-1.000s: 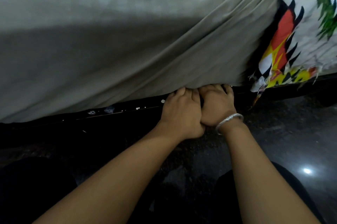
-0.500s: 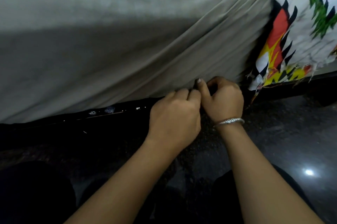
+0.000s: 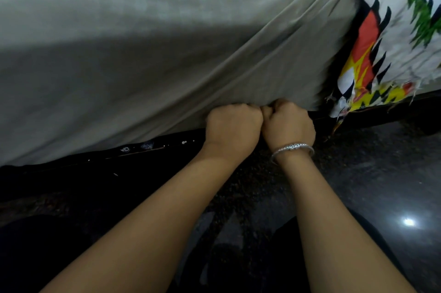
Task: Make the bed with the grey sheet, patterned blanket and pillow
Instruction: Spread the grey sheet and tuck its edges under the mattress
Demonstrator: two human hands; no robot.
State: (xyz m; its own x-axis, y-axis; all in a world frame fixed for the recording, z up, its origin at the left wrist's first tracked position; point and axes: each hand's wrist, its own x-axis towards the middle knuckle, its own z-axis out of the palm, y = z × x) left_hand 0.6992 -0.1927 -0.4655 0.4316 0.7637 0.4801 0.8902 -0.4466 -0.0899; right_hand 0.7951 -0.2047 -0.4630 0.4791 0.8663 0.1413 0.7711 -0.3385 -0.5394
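Note:
The grey sheet (image 3: 148, 49) covers the mattress and hangs over its near side, with folds running down to my hands. My left hand (image 3: 232, 126) and my right hand (image 3: 287, 124), which wears a silver bangle, sit side by side at the sheet's lower edge. Both are fisted, and their fingers curl into the cloth, which is bunched at the knuckles. The patterned blanket (image 3: 391, 44), white with red, yellow, black and green shapes, hangs over the bed's side at the right. No pillow is in view.
A black bed frame (image 3: 143, 151) runs under the sheet's edge. Below it lies a dark glossy floor (image 3: 372, 173) with a light's reflection at the right. My dark-clothed legs fill the bottom of the view.
Both hands have risen slightly and closed into tight fists on the sheet's edge. The right hand's fingers, partly apart half a second ago, are now curled in.

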